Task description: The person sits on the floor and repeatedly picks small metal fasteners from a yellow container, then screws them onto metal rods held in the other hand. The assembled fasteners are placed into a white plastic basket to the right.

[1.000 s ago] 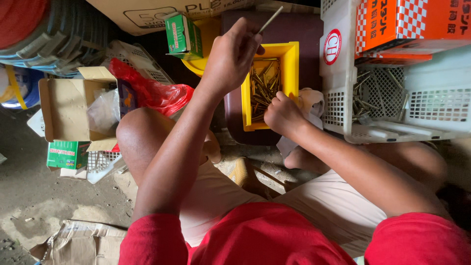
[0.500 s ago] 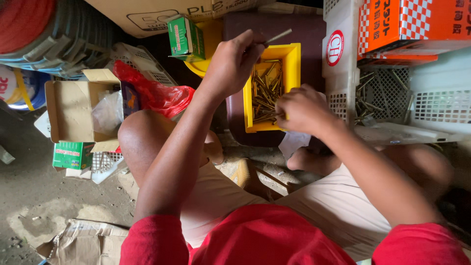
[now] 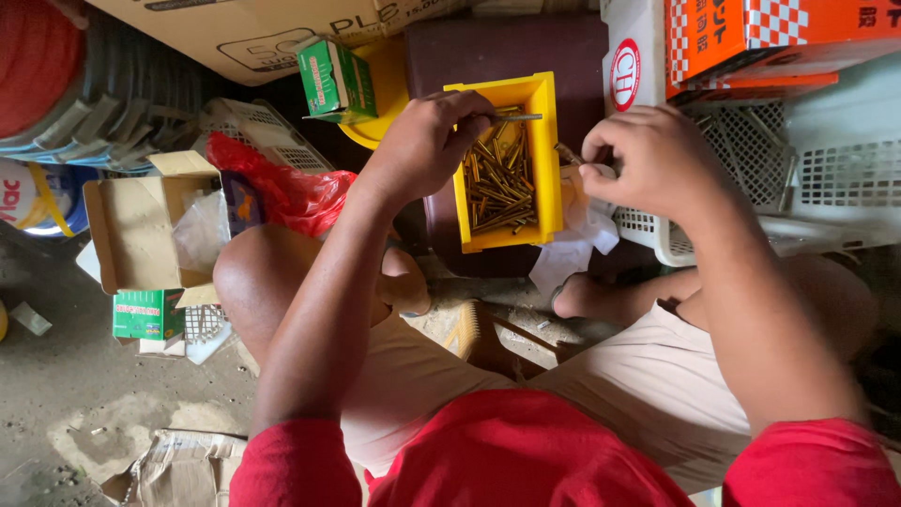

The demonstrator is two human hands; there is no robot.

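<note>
Yellow bin sat straight ahead of the person, resting on a dark maroon surface, long side running away from the body. It held a loose pile of brass-coloured screws.

Left hand was closed over the bin's left rim, fingertips pinching one long screw that lay level across the bin's top. Right hand was closed just right of the bin, thumb and fingers pinching a small dark piece; probably a screw or fitting, too small to tell. A crumpled white sheet hung under that hand, against the bin's right wall.

Surface: maroon slab ended just below the bin's near wall; below that, gritty concrete floor with debris.

Clearance was tight. Right: white mesh basket touching the sheet, orange checkered box stacked above it. Left: yellow round tub with a green carton on it, then a red plastic bag by the left knee. Further left: open cardboard box, a second green carton on the floor, grey stacked buckets. Large cardboard carton closed off the far edge.

Only open floor was lower left, next to a torn cardboard flap.
</note>
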